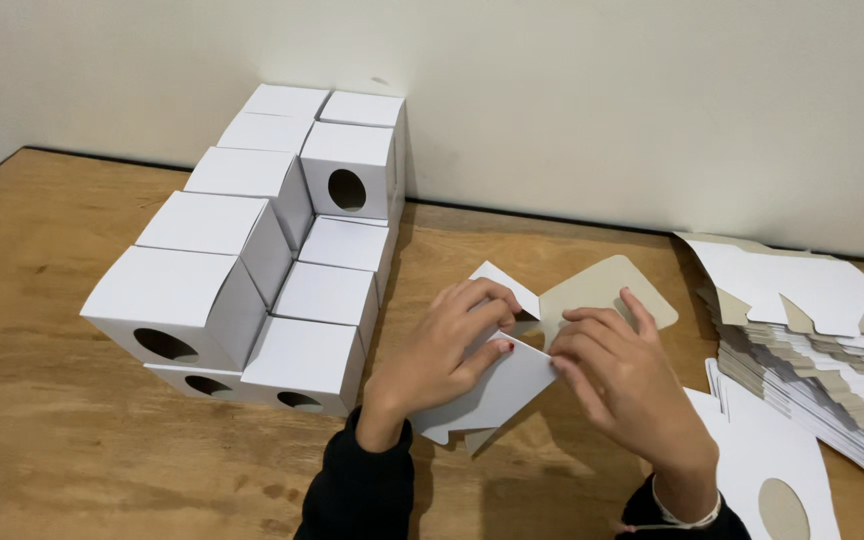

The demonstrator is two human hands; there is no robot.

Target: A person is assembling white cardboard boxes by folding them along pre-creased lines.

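A flat white cardboard box blank [497,390] with a grey-brown inner flap [607,290] is held just above the wooden table [42,420]. My left hand [442,345] grips its left side, fingers curled over the upper edge. My right hand [622,375] pinches its right edge, fingertips pressing where the white panel meets the grey flap. The blank is partly folded, with one white corner sticking up between my hands.
Several assembled white boxes [252,270] with round holes are stacked in two tiers at the left against the wall. A tall pile of flat blanks [822,340] lies at the right edge. Another flat blank [767,465] with a round cut-out lies under my right wrist.
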